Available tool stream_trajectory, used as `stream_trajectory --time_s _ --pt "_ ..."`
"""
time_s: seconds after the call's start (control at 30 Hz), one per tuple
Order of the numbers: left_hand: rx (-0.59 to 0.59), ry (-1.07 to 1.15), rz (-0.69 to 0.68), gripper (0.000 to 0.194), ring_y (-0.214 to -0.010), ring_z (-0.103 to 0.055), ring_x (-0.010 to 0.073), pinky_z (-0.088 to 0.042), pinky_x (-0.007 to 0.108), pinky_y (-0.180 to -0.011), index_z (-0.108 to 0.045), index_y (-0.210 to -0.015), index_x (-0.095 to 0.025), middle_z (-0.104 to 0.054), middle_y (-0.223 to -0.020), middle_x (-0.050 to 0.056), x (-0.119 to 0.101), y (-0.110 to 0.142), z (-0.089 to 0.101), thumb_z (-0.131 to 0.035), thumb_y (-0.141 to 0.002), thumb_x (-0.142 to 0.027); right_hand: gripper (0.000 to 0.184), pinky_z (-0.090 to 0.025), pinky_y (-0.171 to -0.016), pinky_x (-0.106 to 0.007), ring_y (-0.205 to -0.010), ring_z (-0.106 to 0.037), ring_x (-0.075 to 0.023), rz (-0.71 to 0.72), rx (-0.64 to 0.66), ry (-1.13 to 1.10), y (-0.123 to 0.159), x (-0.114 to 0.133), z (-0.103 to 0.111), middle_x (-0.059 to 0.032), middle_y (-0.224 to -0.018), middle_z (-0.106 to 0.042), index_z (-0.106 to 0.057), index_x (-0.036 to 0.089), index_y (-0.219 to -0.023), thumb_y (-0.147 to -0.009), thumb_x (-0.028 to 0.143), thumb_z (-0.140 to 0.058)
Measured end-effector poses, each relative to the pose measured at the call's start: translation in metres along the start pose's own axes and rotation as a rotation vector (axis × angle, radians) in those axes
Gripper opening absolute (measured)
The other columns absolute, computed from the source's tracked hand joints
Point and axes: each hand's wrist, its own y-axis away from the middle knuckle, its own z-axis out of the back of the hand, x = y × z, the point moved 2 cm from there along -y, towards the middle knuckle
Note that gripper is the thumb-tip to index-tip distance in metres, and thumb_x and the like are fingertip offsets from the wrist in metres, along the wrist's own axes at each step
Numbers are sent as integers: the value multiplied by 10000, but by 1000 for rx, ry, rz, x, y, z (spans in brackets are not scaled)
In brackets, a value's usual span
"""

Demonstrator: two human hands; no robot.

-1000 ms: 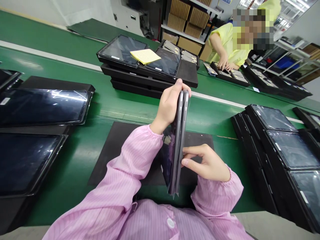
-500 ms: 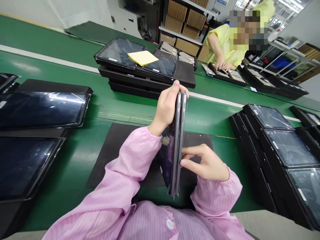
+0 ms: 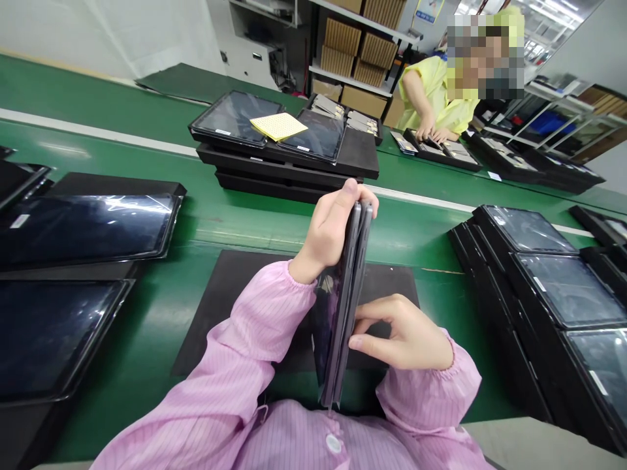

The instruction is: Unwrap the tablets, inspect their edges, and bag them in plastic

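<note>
Holding two tablets on edge at twelve o'clock, my left hand gripping their far end, I should press lightly with my right hand at their three-o'clock face, though whether it pinches anything I can't tell.

Two tablets between left hand, right hand, apparently over mat; trays left; tray stack right; rear stack beyond, sheet atop.

Green bench lies open left of the mat; tray stack blocks ahead.
</note>
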Motion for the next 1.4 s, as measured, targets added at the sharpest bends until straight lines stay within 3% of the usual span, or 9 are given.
stream_trajectory --time_s 0.23,0.53,0.7,0.87,0.97,1.1,1.23,1.4 --pt "91 23 27 782 -420 -414 130 -317 313 -443 -564 -632 -204 -457 -488 4 -2 9 -6 -166 -910 -817 250 -529 -625 -275 -651 -755 -207 33 0 -14 1 0 0 -57 -753 -808 -766 165 -793 -865 404 -744" --pt "109 -56 -47 794 -554 -495 193 -421 372 -575 -580 -617 -225 -551 -573 59 -5 15 -8 -79 -946 -746 309 -573 -661 -290 -707 -785 -228 11 22 -60 1 1 -2 -64 -780 -817 -767 171 -788 -837 477 -768" --pt "129 -77 -62 746 -576 -519 205 -454 385 -616 -571 -608 -230 -572 -590 67 -9 18 -10 -122 -958 -712 215 -582 -690 -281 -737 -792 -221 13 31 -75 1 -1 -3 -50 -794 -821 -777 191 -802 -795 400 -823" --pt "137 -80 -82 702 -601 -536 206 -469 379 -643 -582 -621 -227 -594 -615 68 -10 20 -11 -179 -970 -684 264 -580 -701 -283 -745 -791 -225 34 32 -81 3 -2 -2 -54 -801 -819 -774 189 -822 -793 448 -816" --pt "88 -92 -67 708 -562 -517 191 -439 358 -584 -582 -631 -225 -572 -594 53 -6 17 -9 -166 -975 -683 274 -573 -721 -281 -771 -788 -220 51 23 -57 3 -1 3 -54 -830 -819 -756 191 -844 -837 465 -762" --pt "-72 -181 -56 685 -501 -491 173 -379 330 -519 -580 -659 -233 -518 -538 16 3 9 -2 -181 -981 -687 200 -538 -718 -264 -773 -751 -188 79 17 -2 5 0 13 -50 -877 -805 -726 188 -937 -943 345 -601" --pt "-225 -404 -104 643 -631 -584 197 -412 325 -622 -588 -670 -241 -569 -586 26 11 3 8 -180 -1018 -597 325 -482 -655 -265 -661 -645 -160 22 -88 134 7 -7 22 -38 -813 -756 -724 184 -974 -1010 318 -430" --pt "-289 -589 -171 559 -716 -605 200 -425 324 -775 -628 -730 -235 -638 -689 34 20 -2 14 -207 -1048 -421 364 -498 -708 -280 -693 -631 -173 -27 -150 142 2 -19 25 -32 -852 -757 -751 178 -1036 -1007 325 -420"
